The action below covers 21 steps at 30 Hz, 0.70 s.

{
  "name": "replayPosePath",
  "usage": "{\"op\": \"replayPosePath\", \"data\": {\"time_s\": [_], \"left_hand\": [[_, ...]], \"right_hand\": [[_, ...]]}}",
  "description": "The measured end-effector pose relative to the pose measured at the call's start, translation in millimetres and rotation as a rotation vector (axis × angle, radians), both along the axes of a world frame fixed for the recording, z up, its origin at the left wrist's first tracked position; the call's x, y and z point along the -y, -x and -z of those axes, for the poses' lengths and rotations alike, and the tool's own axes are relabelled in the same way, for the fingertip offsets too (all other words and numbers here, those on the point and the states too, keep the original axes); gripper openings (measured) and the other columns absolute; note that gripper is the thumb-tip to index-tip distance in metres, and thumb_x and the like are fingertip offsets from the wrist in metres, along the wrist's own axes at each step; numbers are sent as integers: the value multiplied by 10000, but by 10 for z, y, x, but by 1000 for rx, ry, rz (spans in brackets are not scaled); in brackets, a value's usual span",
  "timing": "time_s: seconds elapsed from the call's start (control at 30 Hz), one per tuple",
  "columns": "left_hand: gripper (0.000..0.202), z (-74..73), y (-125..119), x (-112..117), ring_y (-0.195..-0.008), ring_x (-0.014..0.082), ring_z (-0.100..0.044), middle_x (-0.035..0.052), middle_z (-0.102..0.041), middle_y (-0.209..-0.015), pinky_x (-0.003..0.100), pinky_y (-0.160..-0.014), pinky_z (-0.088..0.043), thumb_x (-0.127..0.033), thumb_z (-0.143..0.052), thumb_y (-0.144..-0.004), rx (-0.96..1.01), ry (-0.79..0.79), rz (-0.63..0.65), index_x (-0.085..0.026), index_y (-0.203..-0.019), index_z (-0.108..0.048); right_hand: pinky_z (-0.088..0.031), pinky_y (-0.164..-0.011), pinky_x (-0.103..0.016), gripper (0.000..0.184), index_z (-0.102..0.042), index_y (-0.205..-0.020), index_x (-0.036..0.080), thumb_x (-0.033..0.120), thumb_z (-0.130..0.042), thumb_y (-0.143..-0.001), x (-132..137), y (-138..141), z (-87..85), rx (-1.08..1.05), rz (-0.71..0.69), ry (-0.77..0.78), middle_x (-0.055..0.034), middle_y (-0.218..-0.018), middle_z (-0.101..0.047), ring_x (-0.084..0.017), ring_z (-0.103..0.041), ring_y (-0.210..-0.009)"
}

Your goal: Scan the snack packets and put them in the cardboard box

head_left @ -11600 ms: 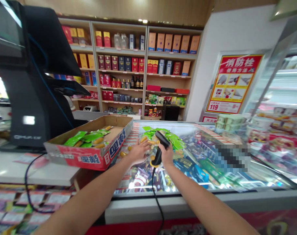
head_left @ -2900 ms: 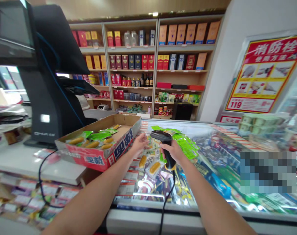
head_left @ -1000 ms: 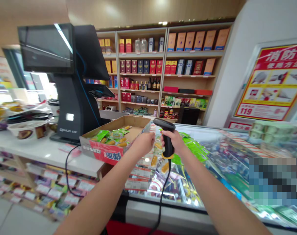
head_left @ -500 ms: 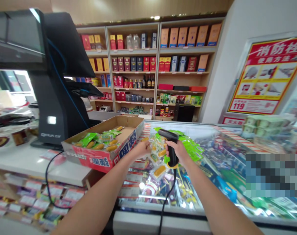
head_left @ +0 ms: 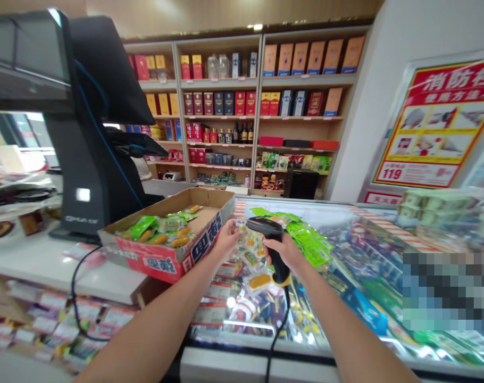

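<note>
My right hand [head_left: 284, 251] is wrapped around the grip of a black barcode scanner [head_left: 266, 227], whose head points left and whose cable hangs down toward me. My left hand [head_left: 227, 238] holds up a small snack packet [head_left: 239, 224] in front of the scanner head, fingers pinched on it. Below both hands, a pile of green and clear snack packets [head_left: 301, 234] lies on the freezer's glass lid [head_left: 345, 255]. A cardboard box [head_left: 174, 234] with more such packets sits to the left.
A black checkout terminal [head_left: 82, 133] stands on the white counter [head_left: 38, 260] at left. Stacked tubs [head_left: 437, 207] sit at the freezer's far right. Shelves of boxed goods [head_left: 242, 106] line the back wall, beside a red and yellow poster [head_left: 433, 122].
My left hand has lifted a packet from the pile up to the scanner head. The scanner tipped slightly lower and leftward; the view shifted little.
</note>
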<state>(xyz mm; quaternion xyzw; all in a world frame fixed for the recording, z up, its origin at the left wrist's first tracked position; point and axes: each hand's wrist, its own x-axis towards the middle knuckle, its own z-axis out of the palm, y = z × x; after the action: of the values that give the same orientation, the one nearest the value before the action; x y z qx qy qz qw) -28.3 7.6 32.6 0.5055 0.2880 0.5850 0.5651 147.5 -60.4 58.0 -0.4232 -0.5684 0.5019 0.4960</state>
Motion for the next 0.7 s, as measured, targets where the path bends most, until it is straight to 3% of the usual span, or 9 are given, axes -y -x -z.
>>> {"op": "replayPosePath", "data": {"time_s": [0.27, 0.7], "left_hand": [[434, 22, -41, 0, -815, 148, -627, 12, -674, -873, 218, -688, -497, -250, -842, -508, -3, -84, -79, -181, -828, -557], [354, 1, -46, -7, -814, 170, -634, 20, -689, -847, 244, -713, -489, -177, -784, -535, -32, -114, -102, -178, -816, -569]], "right_hand": [[-448, -404, -272, 225, -584, -532, 170, 352, -643, -650, -4, 32, 14, 22, -22, -4, -2, -469, -564, -125, -511, -362], [-447, -402, -268, 254, -586, -523, 162, 373, -648, -650, -26, 19, 50, 17, -26, 1, -7, -458, -559, -120, -505, -365]]}}
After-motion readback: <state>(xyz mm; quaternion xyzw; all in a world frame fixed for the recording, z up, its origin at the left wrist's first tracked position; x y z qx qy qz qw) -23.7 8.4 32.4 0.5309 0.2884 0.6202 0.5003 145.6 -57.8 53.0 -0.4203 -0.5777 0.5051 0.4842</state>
